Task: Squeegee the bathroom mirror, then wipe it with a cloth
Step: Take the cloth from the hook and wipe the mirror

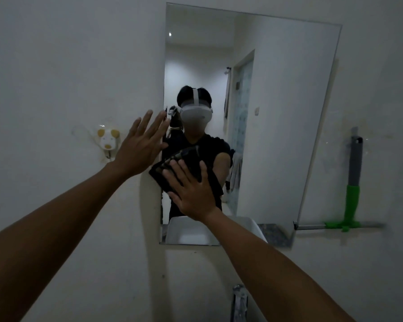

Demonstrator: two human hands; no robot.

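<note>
The frameless mirror (277, 112) hangs tilted on the white wall. My right hand (191, 189) lies flat, pressing a dark cloth (159, 171) against the mirror's lower left part. My left hand (139, 145) is spread flat with fingers apart, on the wall at the mirror's left edge, and holds nothing. The squeegee (353, 187), with a grey and green handle, stands on a small ledge to the right of the mirror, away from both hands.
A small dog-shaped wall hook (108, 138) sits left of my left hand. A chrome tap (239, 300) rises at the bottom centre below the mirror. The narrow ledge (312, 227) runs from the mirror's lower right corner.
</note>
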